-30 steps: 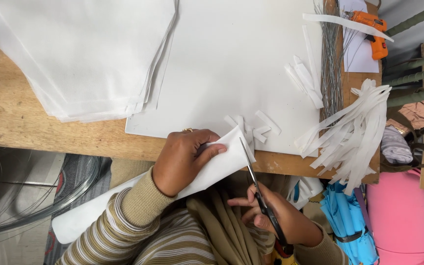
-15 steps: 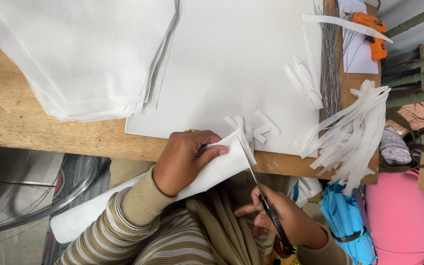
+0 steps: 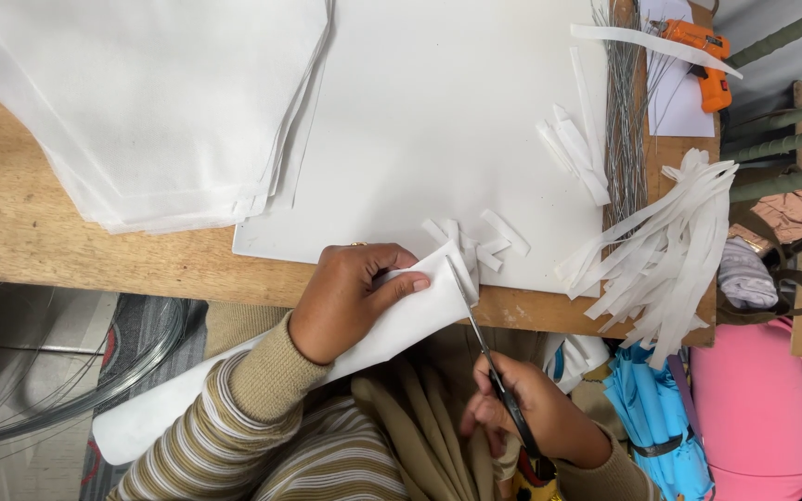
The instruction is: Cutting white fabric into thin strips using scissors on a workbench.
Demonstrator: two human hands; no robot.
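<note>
No box or bin stood on the wooden surface (image 3: 11,232); the loose goods lay in heaps instead. A stack of white sheets (image 3: 160,102) covered the far left, one large white sheet (image 3: 438,121) lay spread in the middle, and a thick bunch of cut white strips (image 3: 670,241) spilled over the right edge. A few short offcuts (image 3: 485,241) sat at the near edge of the large sheet, beside a bundle of thin wires (image 3: 622,121) running away from the person. An orange glue gun (image 3: 703,60) rested at the far right corner.

The folded white sheet (image 3: 364,343) being cut ran long and narrow, from low on the left by the striped sleeve (image 3: 234,436) up to the right, its upper end reaching the near edge of the surface. The left hand (image 3: 350,297) lay on that upper end, fingers closed on it with the thumb pressed flat on top. The right hand (image 3: 536,417), below the surface edge, had its fingers curled shut through the handles of the scissors (image 3: 485,353). The blades pointed up and to the left, their tips meeting the sheet's right end, only slightly parted.

Room was tight near the right edge, crowded by strips and cloth goods; the bare wood at the near left lay open.
</note>
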